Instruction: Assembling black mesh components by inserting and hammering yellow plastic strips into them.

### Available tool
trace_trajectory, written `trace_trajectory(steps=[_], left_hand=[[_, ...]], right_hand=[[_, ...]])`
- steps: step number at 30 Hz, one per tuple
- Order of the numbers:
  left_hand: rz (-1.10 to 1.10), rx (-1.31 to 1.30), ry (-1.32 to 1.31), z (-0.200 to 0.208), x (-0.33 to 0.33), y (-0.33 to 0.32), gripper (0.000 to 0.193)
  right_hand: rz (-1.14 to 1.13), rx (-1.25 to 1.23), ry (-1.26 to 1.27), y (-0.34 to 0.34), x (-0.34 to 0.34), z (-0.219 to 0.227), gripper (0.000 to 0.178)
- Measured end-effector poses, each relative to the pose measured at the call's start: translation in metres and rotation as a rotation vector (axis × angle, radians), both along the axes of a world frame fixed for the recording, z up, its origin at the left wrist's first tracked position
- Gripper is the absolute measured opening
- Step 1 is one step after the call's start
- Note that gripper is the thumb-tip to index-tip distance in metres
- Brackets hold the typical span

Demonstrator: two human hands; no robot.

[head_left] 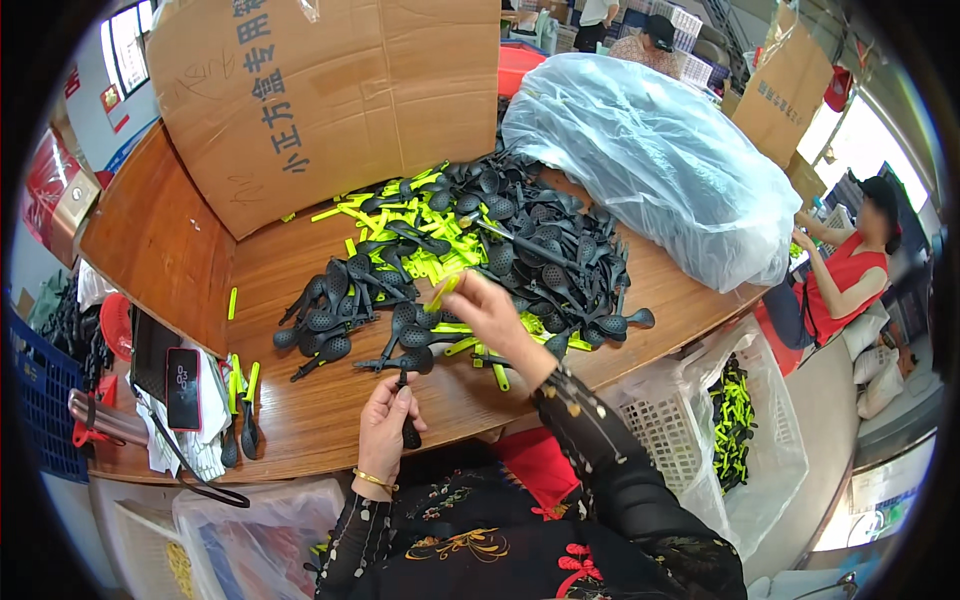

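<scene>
Near the table's front edge, my left hand [385,425] is closed round a black perforated spoon [411,436], its head hanging below my fingers. My right hand [487,315], farther forward and to the right, pinches a yellow-green plastic handle piece [441,292] above the table. Beneath and beside it lie loose black perforated spoons [340,300]. Farther back spreads a heap of yellow-green handle pieces [430,255], and to its right a large pile of black spoons [560,235]. A longer tool with a dark handle [530,245] lies across that pile.
A cardboard sheet [340,110] and a filled plastic bag [650,160] stand behind the piles. At left are a phone [183,390], papers [200,445] and spoons with yellow-green handles [250,410]. A lined crate [665,430] stands below right; a co-worker [850,265] sits beyond.
</scene>
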State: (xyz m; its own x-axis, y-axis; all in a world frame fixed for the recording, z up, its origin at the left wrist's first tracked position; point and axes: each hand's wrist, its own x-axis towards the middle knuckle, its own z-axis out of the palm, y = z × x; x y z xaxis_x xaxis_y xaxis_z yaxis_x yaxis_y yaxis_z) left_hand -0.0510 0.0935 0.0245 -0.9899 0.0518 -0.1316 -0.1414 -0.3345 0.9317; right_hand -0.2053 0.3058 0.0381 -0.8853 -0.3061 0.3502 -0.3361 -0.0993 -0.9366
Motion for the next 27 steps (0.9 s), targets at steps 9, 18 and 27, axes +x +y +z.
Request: trace_trajectory(steps=[9,18,27], left_hand=[[-0.191,0.03,0.014,0.042,-0.001,0.002,0.033],[-0.259,0.038,0.047,0.062,0.013,0.001,0.034],[-0.405,0.112,-0.072,0.069,0.021,-0.004,0.033]], right_hand=[[0.127,-0.307,-0.242,-0.008,0.05,0.024,0.018],[0.222,-0.378,-0.216,-0.01,0.065,0.032,0.03],[0.497,-0.151,-0.14,0.001,0.077,0.044,0.025]])
